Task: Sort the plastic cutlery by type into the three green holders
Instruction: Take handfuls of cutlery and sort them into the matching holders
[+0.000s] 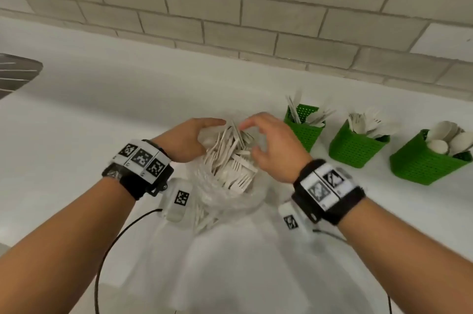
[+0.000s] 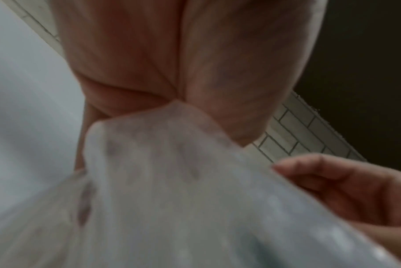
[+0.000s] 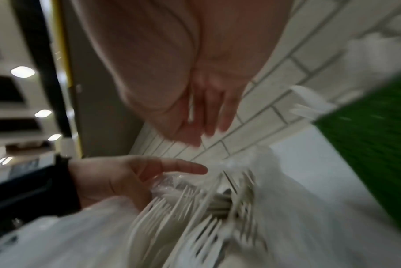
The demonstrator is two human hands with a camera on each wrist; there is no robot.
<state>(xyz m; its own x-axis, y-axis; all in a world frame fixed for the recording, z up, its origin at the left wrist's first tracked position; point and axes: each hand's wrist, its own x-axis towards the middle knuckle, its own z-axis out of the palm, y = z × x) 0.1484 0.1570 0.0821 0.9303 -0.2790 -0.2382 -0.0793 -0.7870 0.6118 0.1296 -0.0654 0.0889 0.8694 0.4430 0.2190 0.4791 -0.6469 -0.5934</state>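
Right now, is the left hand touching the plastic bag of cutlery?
Touching. The left wrist view shows the plastic bag pinched in the left hand; the head view shows that hand at the bag's edge.

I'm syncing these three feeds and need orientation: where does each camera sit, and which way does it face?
Head: worn on the head, looking forward and down at the counter; both forearms, left hand and right hand over the cutlery bag.
Left wrist: under the left palm, looking along it at the bag and the wall tiles.
Right wrist: under the right palm, looking at forks and a green holder.
Shared: both wrist views show the opposite hand and the bag.
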